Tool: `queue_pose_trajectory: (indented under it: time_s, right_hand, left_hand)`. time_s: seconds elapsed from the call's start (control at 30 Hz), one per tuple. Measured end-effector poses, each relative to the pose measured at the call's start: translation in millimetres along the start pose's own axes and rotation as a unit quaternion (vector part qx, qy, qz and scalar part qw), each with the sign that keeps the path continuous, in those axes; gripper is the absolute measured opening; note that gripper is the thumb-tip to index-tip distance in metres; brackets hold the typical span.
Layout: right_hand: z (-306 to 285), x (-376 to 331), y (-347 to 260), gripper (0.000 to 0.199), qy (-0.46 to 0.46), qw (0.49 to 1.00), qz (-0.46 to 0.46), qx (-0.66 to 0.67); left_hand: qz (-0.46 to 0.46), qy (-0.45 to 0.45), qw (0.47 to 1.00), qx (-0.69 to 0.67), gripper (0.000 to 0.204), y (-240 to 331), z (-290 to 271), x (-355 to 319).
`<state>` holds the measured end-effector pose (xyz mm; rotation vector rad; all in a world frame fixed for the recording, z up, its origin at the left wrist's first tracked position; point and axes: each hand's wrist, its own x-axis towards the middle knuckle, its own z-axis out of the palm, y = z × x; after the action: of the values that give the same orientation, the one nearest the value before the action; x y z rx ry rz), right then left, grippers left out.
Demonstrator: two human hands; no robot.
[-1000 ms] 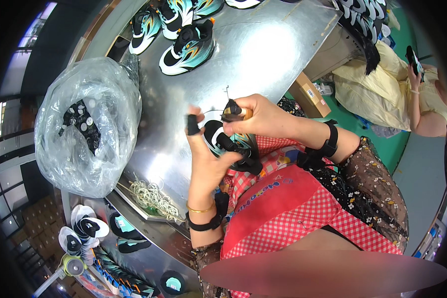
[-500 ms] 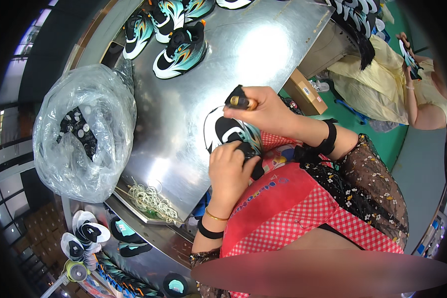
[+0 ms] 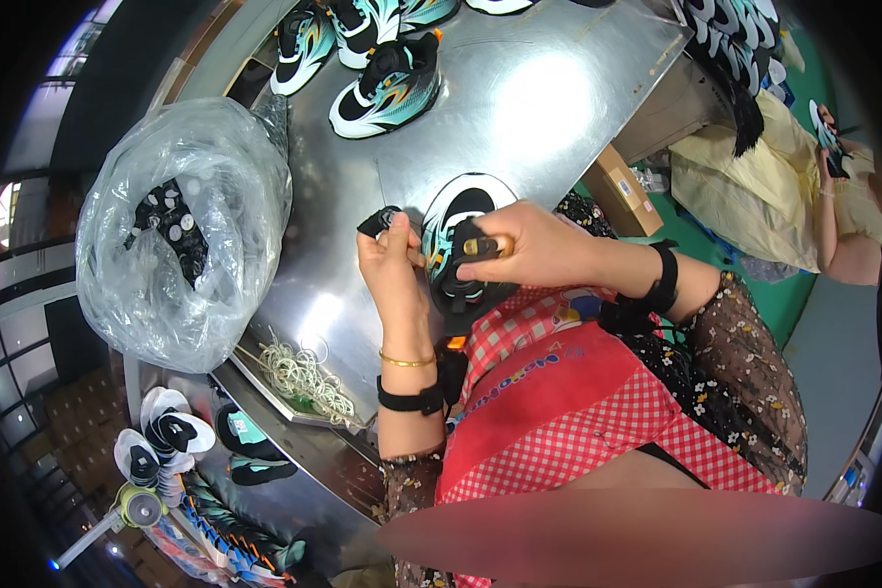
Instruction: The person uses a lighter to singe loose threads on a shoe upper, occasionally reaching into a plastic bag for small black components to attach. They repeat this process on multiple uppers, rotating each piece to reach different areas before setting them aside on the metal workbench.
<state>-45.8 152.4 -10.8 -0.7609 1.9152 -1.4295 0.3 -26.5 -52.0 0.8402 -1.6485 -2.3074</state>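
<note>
1. I judge the work on the sneaker (image 3: 468, 188) to be partway: it lies between both hands, with the small black piece (image 3: 376, 222) held off its left side. Whether anything joins the two, I cannot make out from here.
2. Matching sneakers (image 3: 387, 93) stand toward the far end of the steel bench (image 3: 402, 162). They look assembled to me, but I cannot tell what, if anything, is left on them. More round-faced black pieces (image 3: 170, 225) sit in the clear plastic bag (image 3: 250, 186) by the bench's left edge, so I take it that supply is not used up.
3. I place the worked sneaker at the bench's near edge, toe pointing in over the bench, heel end toward the red apron (image 3: 559, 382).
4. I see the left hand (image 3: 392, 260) with thumb and fingers together, pinching the small black piece; its contact with the sneaker is unclear.
5. The right hand (image 3: 534, 240) is clamped around a wooden-handled tool (image 3: 495, 245) over the sneaker's opening; I cannot see the tip.
</note>
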Motion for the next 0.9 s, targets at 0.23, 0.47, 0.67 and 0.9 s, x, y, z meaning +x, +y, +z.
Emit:
queue_pose_trajectory:
  time_s: [0.23, 0.47, 0.67, 0.9]
  right_hand:
    - [-8, 2, -21, 0.036, 0.141, 0.977, -0.063, -0.150]
    - [11, 22, -14, 0.041, -0.032, 0.989, -0.066, -0.129]
    - [14, 22, -13, 0.042, -0.031, 0.997, -0.047, -0.054]
    - [-14, 27, -22, 0.023, 0.167, 0.896, -0.268, -0.313]
  left_hand:
    - [0.016, 0.021, 0.998, -0.054, 0.011, 5, 4, 6]
    - [0.003, -0.010, 0.992, -0.122, 0.009, 36, 22, -11]
    - [0.025, 0.006, 0.998, -0.053, 0.007, -3, -2, 20]
    - [0.060, -0.090, 0.994, -0.002, 0.020, 31, 14, -24]
